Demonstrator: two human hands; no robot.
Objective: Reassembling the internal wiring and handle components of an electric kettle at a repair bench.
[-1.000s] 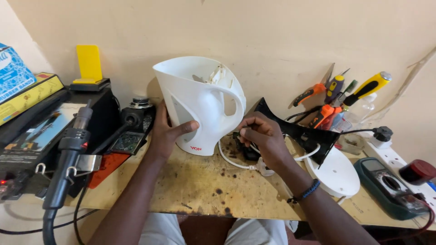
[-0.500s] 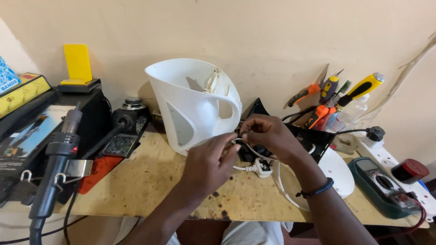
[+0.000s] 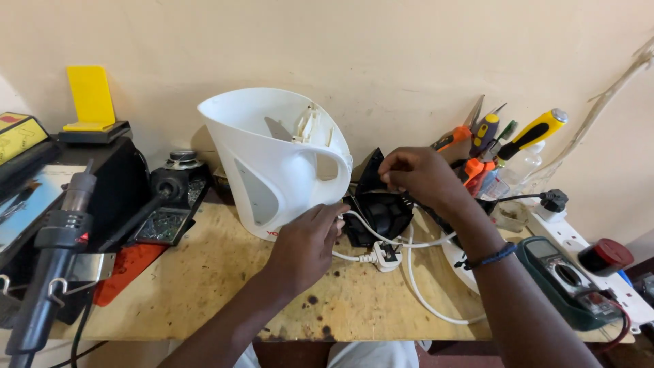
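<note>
Evidently mid-untangling, the left hand [image 3: 304, 247] pinched the white cord [image 3: 381, 238] beside the white kettle [image 3: 276, 163] on the tabletop [image 3: 204, 286], while the right hand [image 3: 419, 178] gripped the black base [image 3: 381, 208], so freeing it likely needed steady pulling.

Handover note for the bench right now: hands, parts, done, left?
Left hand: fingertips on the white power cord beside the kettle's foot, no full grip visible.
Right hand: pinching the top of the black kettle base.
White kettle: upright on the wooden bench, lid off, interior open.
Cord's white plug lies unplugged on the bench; multimeter at the right edge, screwdrivers behind.
Done: kettle separated from its base.
Left: the base and cord are in hand; the meter is untouched.
</note>
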